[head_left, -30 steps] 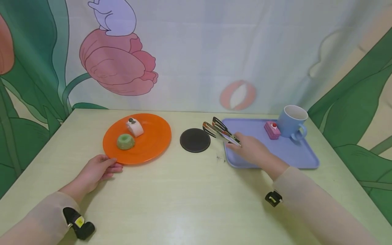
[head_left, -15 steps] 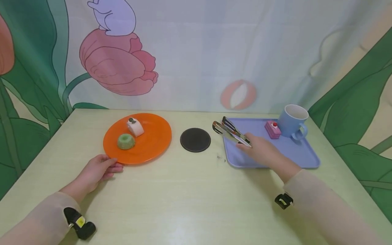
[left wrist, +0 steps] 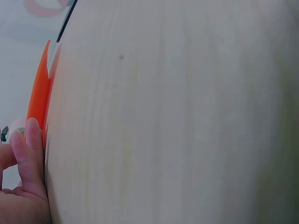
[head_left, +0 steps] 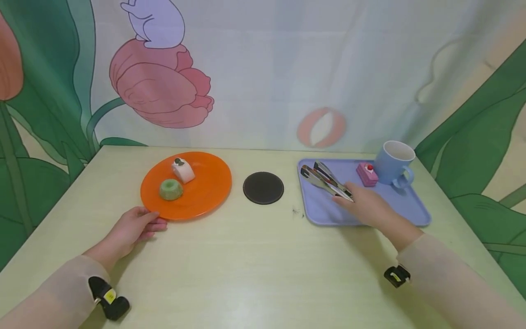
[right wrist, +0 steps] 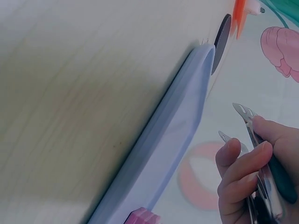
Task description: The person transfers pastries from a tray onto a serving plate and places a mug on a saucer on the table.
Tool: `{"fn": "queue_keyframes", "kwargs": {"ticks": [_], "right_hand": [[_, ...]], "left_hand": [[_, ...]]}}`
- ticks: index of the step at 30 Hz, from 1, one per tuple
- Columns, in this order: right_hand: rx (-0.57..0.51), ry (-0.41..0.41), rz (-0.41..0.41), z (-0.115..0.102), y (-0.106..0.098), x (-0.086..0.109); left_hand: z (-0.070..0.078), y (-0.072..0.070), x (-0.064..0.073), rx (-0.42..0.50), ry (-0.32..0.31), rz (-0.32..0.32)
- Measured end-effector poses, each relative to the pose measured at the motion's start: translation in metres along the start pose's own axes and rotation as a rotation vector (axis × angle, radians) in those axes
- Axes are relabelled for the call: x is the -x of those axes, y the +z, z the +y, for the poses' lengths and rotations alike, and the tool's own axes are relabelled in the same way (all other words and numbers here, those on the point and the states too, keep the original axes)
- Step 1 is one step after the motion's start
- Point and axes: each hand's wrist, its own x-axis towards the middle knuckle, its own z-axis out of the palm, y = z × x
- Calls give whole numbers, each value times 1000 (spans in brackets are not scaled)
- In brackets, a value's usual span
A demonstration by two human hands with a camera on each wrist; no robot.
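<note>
My left hand (head_left: 130, 228) pinches the near left rim of an orange plate (head_left: 205, 196), thumb on top and the other fingers below and beside the edge. On that plate sit a green ring-shaped cake (head_left: 170, 189) and a white cake roll (head_left: 183, 171) with a dark topping. My right hand (head_left: 367, 204) grips metal tongs (head_left: 326, 182) over the left part of a light blue tray (head_left: 328, 214). The tongs' tips are apart and hold nothing. To their right on the tray, a pink cake slice (head_left: 367, 175) with a red berry stands beside a blue mug (head_left: 390, 162).
Between plate and tray lies a flat black round coaster (head_left: 263, 188). Small dark marks show on the pale table (head_left: 246, 274) near the tray's left edge. A printed curtain (head_left: 255, 82) hangs behind the table.
My right hand has moved to the right with the tongs, from beside the coaster to over the tray. The left hand stays at the plate's rim.
</note>
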Motion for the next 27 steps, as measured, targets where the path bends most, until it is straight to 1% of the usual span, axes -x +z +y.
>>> {"fn": "queue_keyframes", "kwargs": {"ticks": [4, 8, 13, 15, 21, 27], "right_hand": [[4, 12, 0, 6, -1, 4], [27, 45, -5, 13, -3, 9], [3, 82, -25, 20, -6, 15], [-12, 82, -21, 21, -8, 18], [-24, 45, 20, 31, -9, 25], [-45, 67, 11, 43, -11, 30]], "left_hand": [[0, -1, -1, -7, -4, 5], [0, -1, -1, 1, -1, 0], [0, 0, -2, 11, -3, -10], [0, 0, -2, 18, 1, -11], [0, 0, -2, 28, 11, -9], [1, 0, 0, 21, 7, -8]]}}
